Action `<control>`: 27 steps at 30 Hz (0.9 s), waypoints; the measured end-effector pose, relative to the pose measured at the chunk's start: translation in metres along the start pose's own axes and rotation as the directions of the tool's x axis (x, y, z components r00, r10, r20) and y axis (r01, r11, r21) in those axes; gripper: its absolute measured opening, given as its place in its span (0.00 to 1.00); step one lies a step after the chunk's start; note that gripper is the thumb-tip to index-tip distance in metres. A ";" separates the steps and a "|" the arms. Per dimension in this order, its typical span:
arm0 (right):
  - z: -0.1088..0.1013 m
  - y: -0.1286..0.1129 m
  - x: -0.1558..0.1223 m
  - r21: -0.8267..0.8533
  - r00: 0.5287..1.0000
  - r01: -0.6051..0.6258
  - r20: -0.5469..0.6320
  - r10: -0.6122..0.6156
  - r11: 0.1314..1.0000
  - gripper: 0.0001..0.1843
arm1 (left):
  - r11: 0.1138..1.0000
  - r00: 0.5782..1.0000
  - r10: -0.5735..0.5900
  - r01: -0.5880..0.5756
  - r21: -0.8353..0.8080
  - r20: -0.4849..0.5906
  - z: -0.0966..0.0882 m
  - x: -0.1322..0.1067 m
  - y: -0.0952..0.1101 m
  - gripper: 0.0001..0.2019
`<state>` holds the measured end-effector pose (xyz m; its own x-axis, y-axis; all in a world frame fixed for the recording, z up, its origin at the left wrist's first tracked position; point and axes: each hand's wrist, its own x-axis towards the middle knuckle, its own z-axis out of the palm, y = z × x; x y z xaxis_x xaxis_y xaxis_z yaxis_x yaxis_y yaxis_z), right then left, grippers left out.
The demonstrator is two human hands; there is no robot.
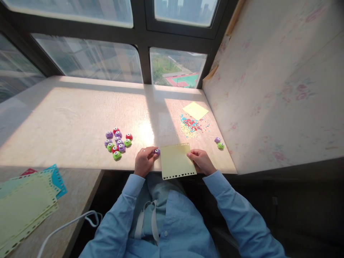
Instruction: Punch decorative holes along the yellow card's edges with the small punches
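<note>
My left hand [145, 159] is closed on a small purple craft paper punch [157, 152], which sits right at the left edge of a pale yellow sheet of paper [177, 161]. Whether the sheet is inside the punch's slot I cannot tell. The sheet has cut-out shapes along its near and far edges, and its near edge hangs over the table's front. My right hand [201, 161] pinches the sheet's right edge between thumb and fingers.
Several purple, red and green punches [117, 141] are grouped to the left; two more punches [220, 145] lie far right. Coloured paper bits [190, 124] are heaped near a yellow paper piece [195, 110]. Punched sheets [29, 200] and a white cable [67, 224] are at lower left.
</note>
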<state>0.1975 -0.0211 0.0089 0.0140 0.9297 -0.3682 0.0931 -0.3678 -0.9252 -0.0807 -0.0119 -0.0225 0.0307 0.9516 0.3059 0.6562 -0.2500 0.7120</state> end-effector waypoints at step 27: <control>-0.002 0.001 0.001 -0.014 1.000 -0.011 0.028 0.012 1.000 0.15 | 0.998 1.000 -0.028 0.028 -0.055 -0.010 -0.002 -0.004 -0.002 0.12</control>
<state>0.1997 -0.0203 0.0083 -0.0127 0.9244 -0.3813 0.1065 -0.3779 -0.9197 -0.0836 -0.0151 -0.0238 0.0046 0.9564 0.2919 0.6145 -0.2330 0.7537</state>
